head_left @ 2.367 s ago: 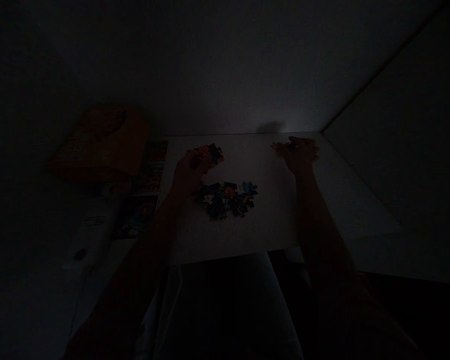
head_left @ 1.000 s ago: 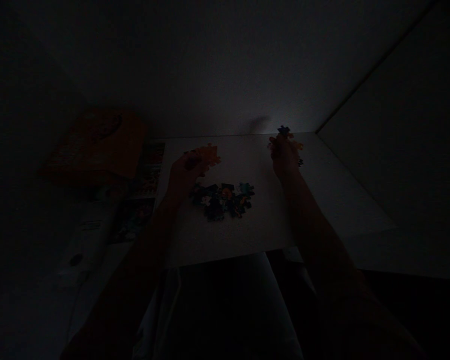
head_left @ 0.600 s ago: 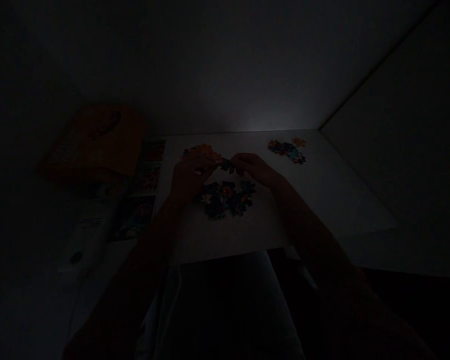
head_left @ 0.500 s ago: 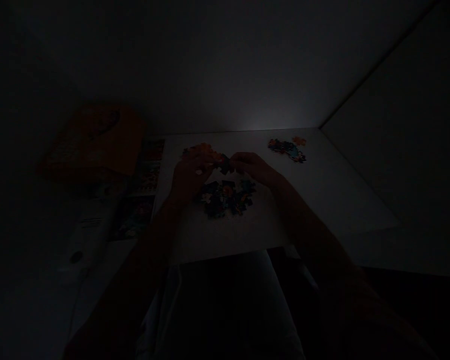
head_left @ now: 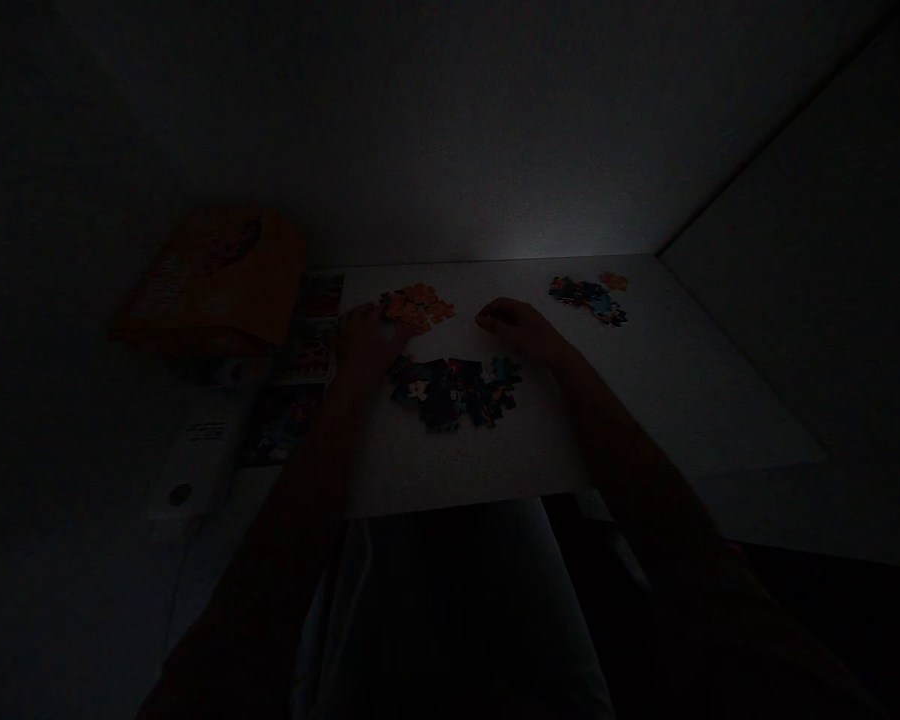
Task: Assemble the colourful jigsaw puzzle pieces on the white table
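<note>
The light is very dim. My left hand (head_left: 364, 342) lies at the left edge of a heap of orange puzzle pieces (head_left: 420, 305), its thumb apart from the fingers; I see nothing held in it. To the right of that heap, my right hand (head_left: 516, 325) hovers over the white tabletop (head_left: 450, 470) with thumb and fingertips together. Whether a small piece sits in that pinch is too dark to make out. Nearer to me, below both hands, dark multicoloured puzzle pieces (head_left: 454, 395) lie grouped, some seemingly joined.
Farther right on the table is another group of dark and blue puzzle pieces (head_left: 589, 298), with orange pieces (head_left: 613, 281) beside it. An orange bag (head_left: 217, 275) stands at the left, near several picture cards (head_left: 281, 425). A wall (head_left: 495, 150) rises behind the table.
My hands have moved apart; the dark puzzle piece between them no longer shows there. My left hand has drawn left, uncovering the orange heap. The whole view has shifted slightly.
</note>
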`<action>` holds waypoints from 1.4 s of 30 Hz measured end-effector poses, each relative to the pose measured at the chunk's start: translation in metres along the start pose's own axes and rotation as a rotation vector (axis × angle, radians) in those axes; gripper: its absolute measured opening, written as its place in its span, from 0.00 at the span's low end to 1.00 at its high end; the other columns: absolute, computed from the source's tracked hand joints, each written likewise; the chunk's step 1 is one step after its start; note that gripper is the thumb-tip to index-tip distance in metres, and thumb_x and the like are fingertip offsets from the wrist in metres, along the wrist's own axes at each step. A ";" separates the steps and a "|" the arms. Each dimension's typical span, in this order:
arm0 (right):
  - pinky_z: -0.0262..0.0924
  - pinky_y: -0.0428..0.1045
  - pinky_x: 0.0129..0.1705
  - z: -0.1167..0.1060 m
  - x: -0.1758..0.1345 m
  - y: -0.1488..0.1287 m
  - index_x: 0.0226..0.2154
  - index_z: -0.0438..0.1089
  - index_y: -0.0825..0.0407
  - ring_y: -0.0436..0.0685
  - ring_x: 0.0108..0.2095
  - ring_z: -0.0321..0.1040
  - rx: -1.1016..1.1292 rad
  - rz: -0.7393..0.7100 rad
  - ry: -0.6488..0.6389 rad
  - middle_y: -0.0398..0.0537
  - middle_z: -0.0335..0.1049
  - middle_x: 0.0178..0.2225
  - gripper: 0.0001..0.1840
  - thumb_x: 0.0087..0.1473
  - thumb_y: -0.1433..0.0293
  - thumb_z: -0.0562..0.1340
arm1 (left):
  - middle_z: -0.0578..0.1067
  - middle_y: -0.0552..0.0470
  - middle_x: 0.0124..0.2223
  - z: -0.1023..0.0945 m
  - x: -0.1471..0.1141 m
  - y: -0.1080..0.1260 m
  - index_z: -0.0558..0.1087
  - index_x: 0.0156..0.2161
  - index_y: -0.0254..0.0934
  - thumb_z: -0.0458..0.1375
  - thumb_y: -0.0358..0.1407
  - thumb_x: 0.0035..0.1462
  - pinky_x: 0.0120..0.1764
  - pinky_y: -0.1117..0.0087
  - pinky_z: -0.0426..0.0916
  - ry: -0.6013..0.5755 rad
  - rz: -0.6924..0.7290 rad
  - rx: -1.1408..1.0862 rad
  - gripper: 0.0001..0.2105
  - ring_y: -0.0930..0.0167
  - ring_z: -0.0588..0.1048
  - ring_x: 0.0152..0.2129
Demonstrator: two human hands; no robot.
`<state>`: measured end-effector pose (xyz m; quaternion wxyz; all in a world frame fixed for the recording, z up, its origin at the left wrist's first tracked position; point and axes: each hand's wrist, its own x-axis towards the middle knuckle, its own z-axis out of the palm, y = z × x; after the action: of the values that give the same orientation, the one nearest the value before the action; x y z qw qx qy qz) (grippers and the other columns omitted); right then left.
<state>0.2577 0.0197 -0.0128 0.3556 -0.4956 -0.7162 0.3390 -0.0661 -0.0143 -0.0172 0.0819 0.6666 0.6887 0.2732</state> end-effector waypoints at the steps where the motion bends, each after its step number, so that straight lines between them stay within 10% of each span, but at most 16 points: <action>1: 0.71 0.60 0.48 0.002 -0.001 0.000 0.43 0.84 0.45 0.64 0.42 0.76 -0.006 -0.007 -0.009 0.52 0.85 0.43 0.21 0.62 0.45 0.73 | 0.74 0.28 0.74 0.001 -0.001 0.001 0.81 0.69 0.34 0.67 0.52 0.70 0.74 0.32 0.59 -0.008 0.011 0.005 0.31 0.37 0.71 0.72; 10: 0.70 0.59 0.46 0.012 -0.002 -0.005 0.44 0.84 0.44 0.63 0.39 0.73 -0.029 -0.035 -0.044 0.49 0.82 0.39 0.18 0.63 0.48 0.74 | 0.67 0.38 0.82 0.007 -0.001 0.008 0.73 0.80 0.44 0.78 0.47 0.63 0.79 0.38 0.54 0.001 0.142 -0.031 0.44 0.42 0.63 0.80; 19: 0.74 0.61 0.48 0.015 0.000 -0.005 0.42 0.84 0.43 0.65 0.41 0.78 -0.028 -0.048 -0.037 0.51 0.86 0.41 0.18 0.62 0.48 0.72 | 0.82 0.38 0.69 0.015 0.007 -0.004 0.84 0.68 0.37 0.71 0.50 0.74 0.68 0.50 0.69 -0.007 0.211 -0.072 0.26 0.47 0.80 0.65; 27: 0.73 0.60 0.47 0.012 -0.002 -0.005 0.44 0.85 0.44 0.65 0.40 0.77 -0.062 -0.046 -0.047 0.53 0.86 0.42 0.19 0.64 0.48 0.72 | 0.85 0.32 0.52 -0.003 0.006 0.005 0.83 0.55 0.34 0.49 0.46 0.86 0.52 0.55 0.71 0.100 -0.011 0.048 0.23 0.50 0.84 0.49; 42: 0.70 0.66 0.62 0.026 0.001 -0.002 0.66 0.83 0.46 0.68 0.50 0.81 -0.380 -0.265 -0.127 0.59 0.81 0.55 0.26 0.73 0.54 0.67 | 0.87 0.41 0.52 -0.007 0.001 0.013 0.76 0.72 0.35 0.58 0.41 0.83 0.55 0.58 0.72 0.079 -0.060 -0.191 0.21 0.56 0.85 0.51</action>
<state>0.2343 0.0170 -0.0242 0.2517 -0.4329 -0.8469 0.1789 -0.0577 -0.0157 -0.0046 0.1259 0.6234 0.6820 0.3609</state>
